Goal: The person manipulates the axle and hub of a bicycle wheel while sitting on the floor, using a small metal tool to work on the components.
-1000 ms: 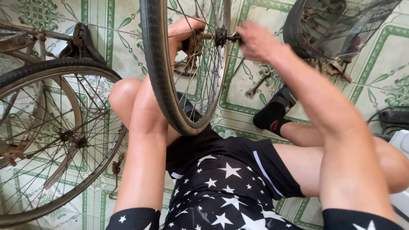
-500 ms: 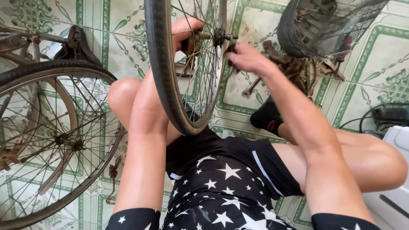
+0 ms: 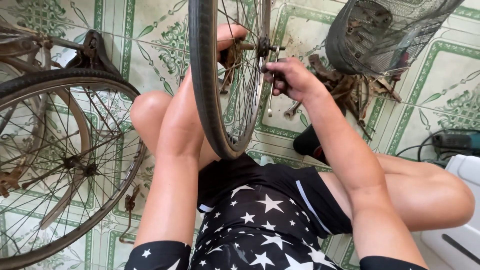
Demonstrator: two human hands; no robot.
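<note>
Our right hand (image 3: 292, 80) grips a slim metal spanner (image 3: 271, 95) hanging just below the upright black-tyred spoked wheel's (image 3: 210, 100) hub; our left hand (image 3: 231, 42), seemingly, clasps the axle's far side.

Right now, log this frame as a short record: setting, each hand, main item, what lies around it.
setting: patterned green and white tile floor, person seated on it
main item: bicycle wheel held upright between the legs
left hand: behind the spokes at the hub, grip on its near side
right hand: closed on a slim metal wrench at the axle end
left side: second spoked wheel lying on a bicycle frame
upper right: wire basket, rusty parts beneath
right edge: power tool with cord
</note>
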